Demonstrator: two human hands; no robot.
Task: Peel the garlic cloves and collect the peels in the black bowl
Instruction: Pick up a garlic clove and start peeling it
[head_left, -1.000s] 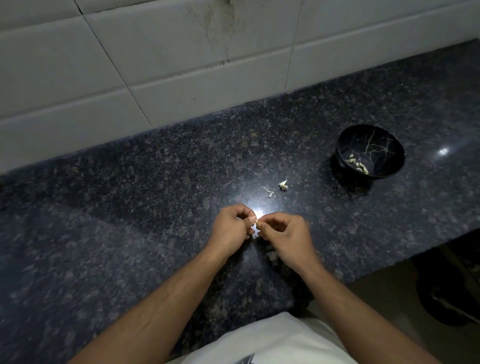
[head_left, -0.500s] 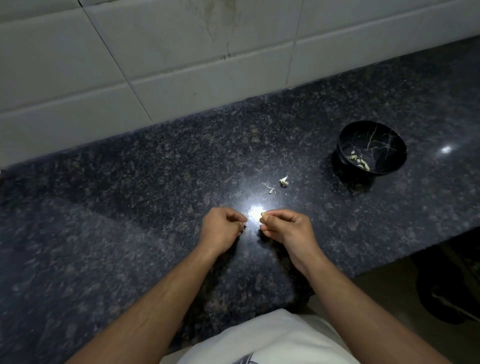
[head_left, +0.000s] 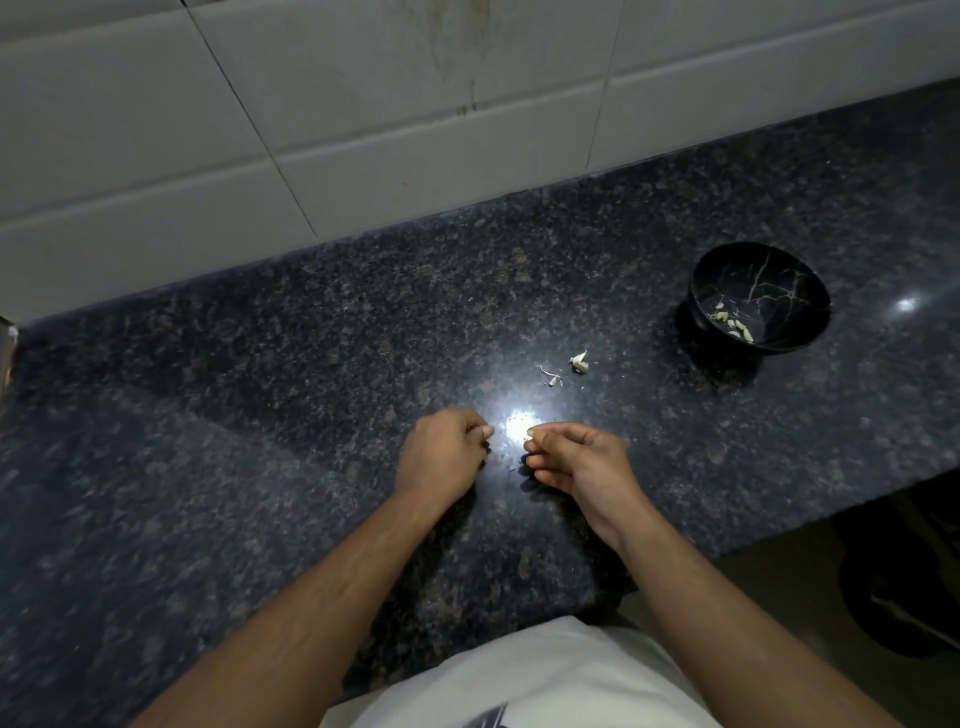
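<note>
The dark speckled surface (head_left: 218, 467) is bounded at the back by a tiled wall (head_left: 311, 130). Bare stone is seen between the left hand (head_left: 441, 452) and right hand (head_left: 576, 462), which are held just apart. Just beyond them the way is obstructed by small garlic scraps (head_left: 566, 366). Farther right, well apart from the scraps, the black bowl (head_left: 701, 291) stands as an obstacle; open stone is seen between scraps and bowl. The wide left stretch is unobstructed.
</note>
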